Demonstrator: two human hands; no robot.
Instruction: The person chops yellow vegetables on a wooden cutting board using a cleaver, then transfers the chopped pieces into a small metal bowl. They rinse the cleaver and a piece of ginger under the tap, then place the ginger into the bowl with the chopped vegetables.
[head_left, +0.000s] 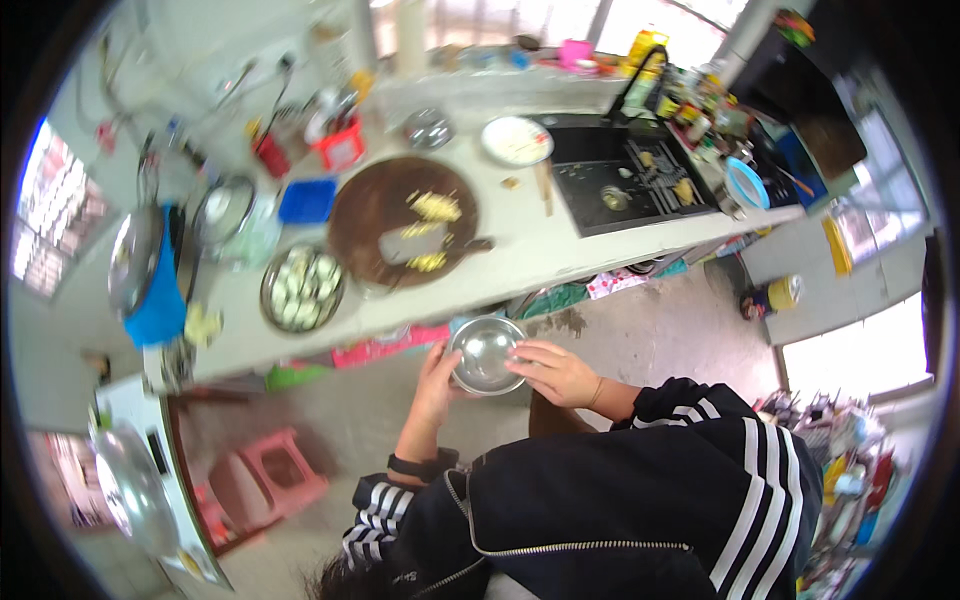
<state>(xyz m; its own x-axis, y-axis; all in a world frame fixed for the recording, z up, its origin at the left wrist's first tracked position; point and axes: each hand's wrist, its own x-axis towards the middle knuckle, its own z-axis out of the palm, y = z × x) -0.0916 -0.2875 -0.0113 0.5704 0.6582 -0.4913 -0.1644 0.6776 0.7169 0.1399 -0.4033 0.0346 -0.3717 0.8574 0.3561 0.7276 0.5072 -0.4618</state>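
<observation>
A round stainless-steel bowl (487, 352) is held in front of my body, off the counter's front edge. My left hand (435, 379) grips its left side, thumb at the rim. On the right side, my right hand (556, 371) has its fingers over the rim and reaching inside; I cannot tell whether they press on it. No food shows in the bowl. Beyond it, a round wooden chopping board (360, 202) carries a cleaver (412, 244) and piles of finely cut yellowish food (436, 207). Left of the board stands a bowl of pale, dark-edged chunks (304, 289).
A black sink (585, 184) with a faucet (637, 82) is set into the counter (525, 259). Beside it sits a white plate (517, 141) with pale food. A blue tray (307, 201) and a red utensil basket (340, 146) stand behind. A pink stool (281, 472) is on the floor.
</observation>
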